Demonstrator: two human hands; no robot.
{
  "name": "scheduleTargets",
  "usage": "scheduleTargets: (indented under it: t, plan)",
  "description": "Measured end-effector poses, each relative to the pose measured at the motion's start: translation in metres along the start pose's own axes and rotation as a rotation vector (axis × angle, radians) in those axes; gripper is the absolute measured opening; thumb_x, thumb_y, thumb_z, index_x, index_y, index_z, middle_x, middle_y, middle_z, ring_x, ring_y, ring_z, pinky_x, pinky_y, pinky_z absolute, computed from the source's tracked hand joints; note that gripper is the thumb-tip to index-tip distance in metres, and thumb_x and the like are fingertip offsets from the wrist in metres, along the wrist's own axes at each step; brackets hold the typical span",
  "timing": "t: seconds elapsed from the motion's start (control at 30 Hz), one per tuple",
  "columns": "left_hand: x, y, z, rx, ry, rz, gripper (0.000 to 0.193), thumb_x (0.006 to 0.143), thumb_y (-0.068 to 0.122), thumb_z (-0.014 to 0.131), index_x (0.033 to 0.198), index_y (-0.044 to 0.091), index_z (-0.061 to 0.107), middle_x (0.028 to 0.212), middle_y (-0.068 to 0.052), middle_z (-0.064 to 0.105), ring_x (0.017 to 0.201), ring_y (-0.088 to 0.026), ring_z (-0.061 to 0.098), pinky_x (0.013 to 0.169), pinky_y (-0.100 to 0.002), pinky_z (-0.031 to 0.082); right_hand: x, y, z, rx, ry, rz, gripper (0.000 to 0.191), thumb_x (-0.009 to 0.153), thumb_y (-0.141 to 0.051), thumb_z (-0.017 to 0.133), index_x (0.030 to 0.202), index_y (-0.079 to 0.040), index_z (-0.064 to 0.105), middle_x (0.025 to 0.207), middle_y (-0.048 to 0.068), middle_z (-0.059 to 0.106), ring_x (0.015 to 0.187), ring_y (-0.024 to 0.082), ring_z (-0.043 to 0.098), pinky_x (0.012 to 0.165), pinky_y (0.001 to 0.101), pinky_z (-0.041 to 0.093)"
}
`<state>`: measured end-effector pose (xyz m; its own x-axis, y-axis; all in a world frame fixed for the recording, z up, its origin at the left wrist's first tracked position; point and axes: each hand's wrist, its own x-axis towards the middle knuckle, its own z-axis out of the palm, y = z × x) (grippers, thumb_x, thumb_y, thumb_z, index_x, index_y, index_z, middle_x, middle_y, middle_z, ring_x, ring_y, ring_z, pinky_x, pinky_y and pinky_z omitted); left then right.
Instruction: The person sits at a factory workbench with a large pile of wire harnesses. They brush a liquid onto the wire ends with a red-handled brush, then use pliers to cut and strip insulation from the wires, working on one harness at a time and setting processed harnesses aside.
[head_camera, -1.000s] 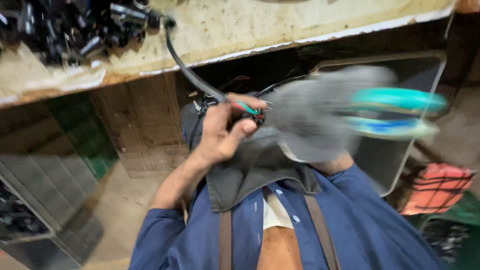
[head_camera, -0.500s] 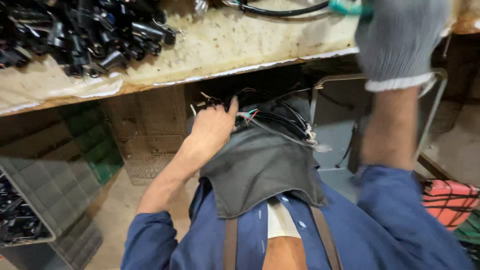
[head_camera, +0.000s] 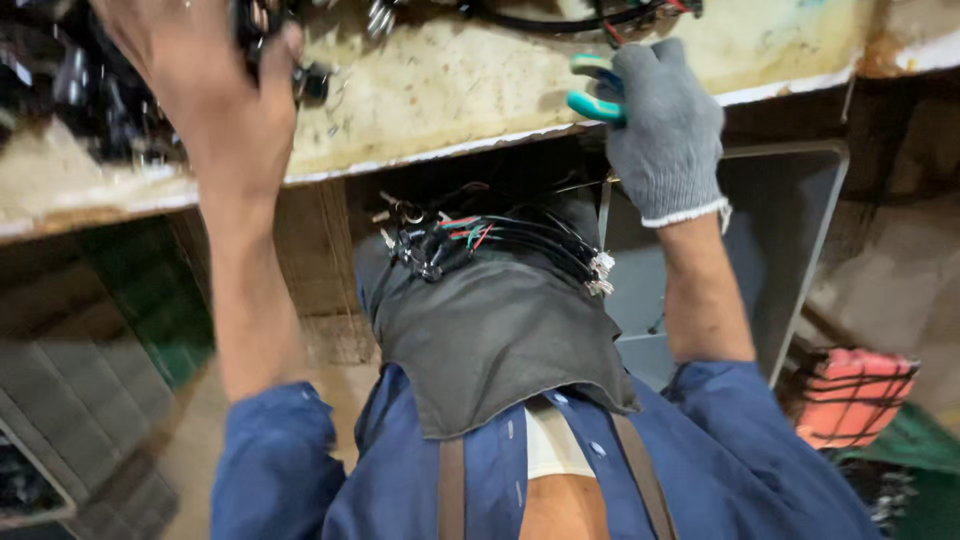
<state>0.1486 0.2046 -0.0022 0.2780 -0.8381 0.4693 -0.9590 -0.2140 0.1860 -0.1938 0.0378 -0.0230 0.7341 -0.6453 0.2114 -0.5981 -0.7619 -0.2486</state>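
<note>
**Desk:** What does the head view show?

**Operator:** A worker at a stained, pale surface (head_camera: 450, 90), seen from above. My left hand (head_camera: 215, 95), bare, is up at the surface's near edge, its grip closed around dark connector parts (head_camera: 270, 30) by the black pile (head_camera: 80, 90) at the left. My right hand (head_camera: 665, 125), in a grey knit glove, has its grip shut on teal-handled pliers (head_camera: 595, 88), whose tips I cannot see, just beside a black cable (head_camera: 560, 20) with coloured leads.

**Desk:** And how far along is the work?

**Operator:** I judge it mid-run. A bundle of wire pieces (head_camera: 500, 245), black with red and green strands and white end plugs, lies on the dark apron (head_camera: 490, 340) in my lap, apparently handled already. The black pile looks large, so much seems left.
</note>
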Motion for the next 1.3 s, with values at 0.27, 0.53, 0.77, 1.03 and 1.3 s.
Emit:
scheduleTargets:
  t: [0.27, 0.53, 0.77, 1.03, 1.3]
  plan:
    - [-0.064, 0.111, -0.009, -1.893, -0.444, -0.539, 0.038, 0.102, 0.004, 0.07, 0.139, 0.002, 0.062, 0.106, -0.015, 0.07, 0.079, -0.015, 0.069, 0.073, -0.026, 0.057, 0.048, 0.008, -0.013, 0.19, -0.096, -0.168, 0.029, 0.096, -0.006, 0.075, 0.121, -0.003, 0.061, 0.102, 0.017, 0.069, 0.089, 0.037, 0.072, 0.073, 0.0444, 0.056]
    - [-0.072, 0.131, 0.007, -1.533, -0.451, -0.3, 0.032, 0.103, 0.01, 0.071, 0.132, -0.002, 0.062, 0.12, -0.012, 0.073, 0.111, -0.019, 0.069, 0.101, -0.033, 0.055, 0.011, -0.055, -0.038, 0.228, -0.448, -0.581, 0.004, 0.09, -0.019, 0.07, 0.085, -0.018, 0.07, 0.075, 0.006, 0.065, 0.072, 0.029, 0.068, 0.059, 0.0428, 0.051]
    - [-0.076, 0.138, 0.007, -1.237, -0.416, -0.297, 0.035, 0.099, 0.016, 0.075, 0.128, -0.001, 0.065, 0.116, -0.013, 0.072, 0.108, -0.023, 0.071, 0.097, -0.031, 0.055, -0.025, -0.075, -0.017, 1.009, -0.128, 0.172, 0.009, 0.098, -0.013, 0.064, 0.096, -0.006, 0.058, 0.085, 0.005, 0.058, 0.072, 0.021, 0.056, 0.065, 0.0349, 0.048]
    - [-0.079, 0.135, 0.007, -1.392, -0.421, -0.28, 0.033, 0.097, 0.012, 0.075, 0.126, -0.001, 0.066, 0.114, -0.013, 0.072, 0.105, -0.023, 0.071, 0.1, -0.031, 0.054, -0.054, -0.101, 0.001, 1.427, 0.112, 0.62, 0.008, 0.098, -0.011, 0.066, 0.099, -0.007, 0.06, 0.088, 0.006, 0.06, 0.075, 0.023, 0.059, 0.066, 0.0365, 0.049]
    - [-0.074, 0.127, -0.015, -1.887, -0.617, -0.64, 0.055, 0.094, 0.019, 0.077, 0.145, 0.008, 0.059, 0.095, -0.007, 0.07, 0.08, -0.015, 0.063, 0.073, -0.026, 0.048, 0.015, -0.074, 0.022, 0.766, 0.309, 0.303, 0.008, 0.098, -0.01, 0.069, 0.102, -0.008, 0.062, 0.091, 0.007, 0.062, 0.078, 0.024, 0.062, 0.068, 0.0382, 0.05]
